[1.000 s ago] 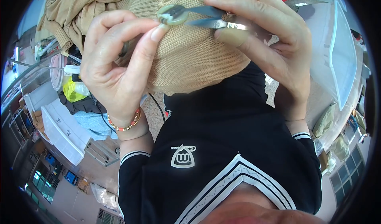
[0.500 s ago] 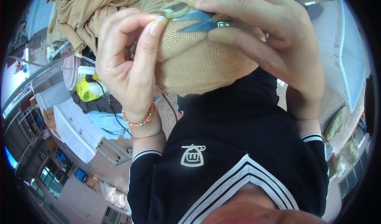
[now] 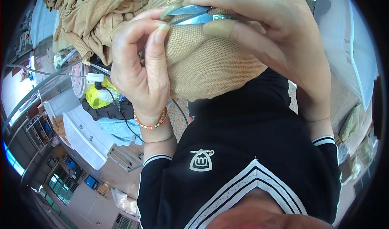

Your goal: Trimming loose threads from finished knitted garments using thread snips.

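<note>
Head view: the round button tilts more edge-on than before; right hand grips pointed metal scissors, left hand, grip unclear, meets nubbly beige knitwear.

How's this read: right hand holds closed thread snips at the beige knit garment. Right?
Not closed: the head view shows the thread snips open, tips apart. The right hand does hold them at the beige knit garment.

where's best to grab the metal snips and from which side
Likely hold the snips behind the blades, coming from the right: the parted blades point left toward the button, and the right hand covers the rear end.
</note>
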Demonstrator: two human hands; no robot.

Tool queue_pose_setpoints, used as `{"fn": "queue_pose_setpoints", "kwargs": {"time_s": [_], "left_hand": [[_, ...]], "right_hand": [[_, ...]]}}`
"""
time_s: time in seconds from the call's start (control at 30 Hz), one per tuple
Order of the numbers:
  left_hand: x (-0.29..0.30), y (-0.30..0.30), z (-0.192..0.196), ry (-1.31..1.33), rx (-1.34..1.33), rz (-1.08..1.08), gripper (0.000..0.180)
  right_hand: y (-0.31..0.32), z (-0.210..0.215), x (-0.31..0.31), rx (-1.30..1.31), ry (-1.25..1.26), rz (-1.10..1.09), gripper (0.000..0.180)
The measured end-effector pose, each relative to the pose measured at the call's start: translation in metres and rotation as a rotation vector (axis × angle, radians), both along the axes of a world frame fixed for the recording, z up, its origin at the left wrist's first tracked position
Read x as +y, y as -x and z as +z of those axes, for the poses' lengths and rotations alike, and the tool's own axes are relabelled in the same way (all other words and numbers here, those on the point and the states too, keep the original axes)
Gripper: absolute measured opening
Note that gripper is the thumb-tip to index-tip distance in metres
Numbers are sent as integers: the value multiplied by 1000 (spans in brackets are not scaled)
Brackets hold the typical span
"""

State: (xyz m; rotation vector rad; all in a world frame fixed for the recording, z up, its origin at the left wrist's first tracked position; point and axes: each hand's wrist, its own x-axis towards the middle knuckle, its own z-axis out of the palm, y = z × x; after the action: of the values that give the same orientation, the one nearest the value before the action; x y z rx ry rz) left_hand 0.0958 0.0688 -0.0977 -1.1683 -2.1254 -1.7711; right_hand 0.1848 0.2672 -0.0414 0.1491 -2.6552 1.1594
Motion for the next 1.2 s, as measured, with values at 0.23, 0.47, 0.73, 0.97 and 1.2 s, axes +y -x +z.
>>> {"fn": "queue_pose_setpoints", "kwargs": {"time_s": [0.23, 0.47, 0.73, 0.97, 1.2], "left_hand": [[11, 3, 1, -35, 61, 4, 7], [11, 2, 1, 55, 242, 109, 11], [3, 0, -1, -163, 9, 4, 17], [-46, 17, -13, 253, -180, 228, 31], [-75, 8, -9, 102, -495, 10, 16]], "right_hand": [[-2, 28, 0, -131, -141, -65, 27], [-6, 9, -7, 0, -266, -89, 27], [-4, -1, -1, 141, -246, -23, 32], [-1, 3, -6, -391, 292, -185, 34], [-16, -39, 12, -44, 295, -236, 18]]}}
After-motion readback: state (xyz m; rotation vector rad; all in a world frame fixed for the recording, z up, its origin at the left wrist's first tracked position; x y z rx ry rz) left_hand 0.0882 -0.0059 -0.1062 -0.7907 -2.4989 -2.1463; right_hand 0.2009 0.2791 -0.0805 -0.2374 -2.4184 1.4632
